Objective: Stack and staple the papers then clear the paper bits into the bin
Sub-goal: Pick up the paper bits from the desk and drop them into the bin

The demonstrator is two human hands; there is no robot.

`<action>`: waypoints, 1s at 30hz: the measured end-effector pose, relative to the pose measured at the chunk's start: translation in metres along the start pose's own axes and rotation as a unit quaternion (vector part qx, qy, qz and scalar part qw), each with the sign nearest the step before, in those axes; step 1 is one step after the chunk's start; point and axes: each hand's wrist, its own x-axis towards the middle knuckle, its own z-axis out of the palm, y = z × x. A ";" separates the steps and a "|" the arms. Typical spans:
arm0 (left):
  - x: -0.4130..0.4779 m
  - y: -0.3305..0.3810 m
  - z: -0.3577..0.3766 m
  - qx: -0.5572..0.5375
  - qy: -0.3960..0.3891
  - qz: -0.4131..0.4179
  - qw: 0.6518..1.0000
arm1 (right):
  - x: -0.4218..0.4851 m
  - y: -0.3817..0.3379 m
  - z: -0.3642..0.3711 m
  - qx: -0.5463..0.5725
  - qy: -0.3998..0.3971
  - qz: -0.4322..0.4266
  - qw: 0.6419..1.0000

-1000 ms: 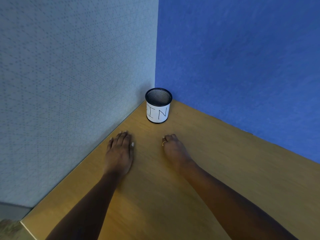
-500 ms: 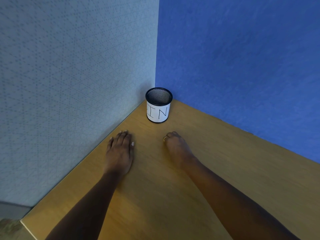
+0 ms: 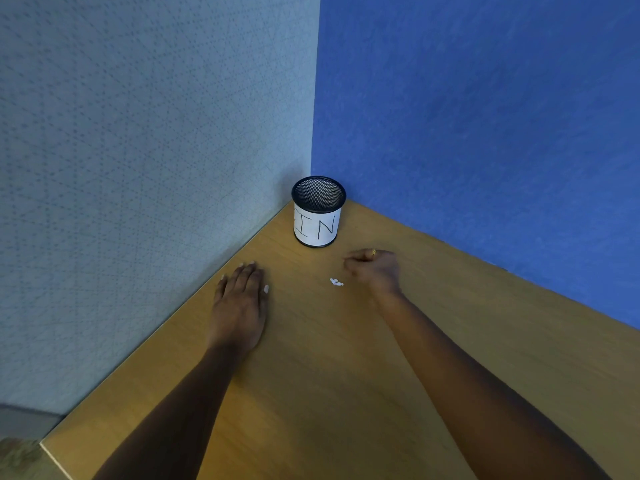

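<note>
Before the round mesh bin (image 3: 318,221), left hand (image 3: 240,306) lies flat-fingered; right hand (image 3: 375,271) curls fingers beside paper bits (image 3: 336,282).

The left hand (image 3: 239,299) is laid flat on the wooden table (image 3: 329,375), with its fingers straight. The right hand (image 3: 375,270) is curled up, and a gold ring (image 3: 373,251) is worn on it. Tiny white paper bits (image 3: 336,282) are seen just beside the right hand, between the two hands. The bin (image 3: 318,216) is set just past both hands.
</note>
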 end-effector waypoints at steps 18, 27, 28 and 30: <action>0.001 -0.001 0.001 0.003 0.004 -0.002 1.000 | 0.055 -0.102 0.024 -0.087 -0.031 -0.125 0.988; 0.001 -0.002 0.002 0.004 0.003 -0.002 1.000 | 0.056 -0.103 0.026 -0.198 0.015 -0.222 0.955; 0.001 -0.002 0.002 0.004 0.003 -0.003 1.000 | 0.056 -0.103 0.026 -0.221 0.006 -0.228 0.948; 0.001 -0.002 0.001 0.004 0.004 -0.003 1.000 | 0.056 -0.102 0.027 -0.251 -0.010 -0.235 0.939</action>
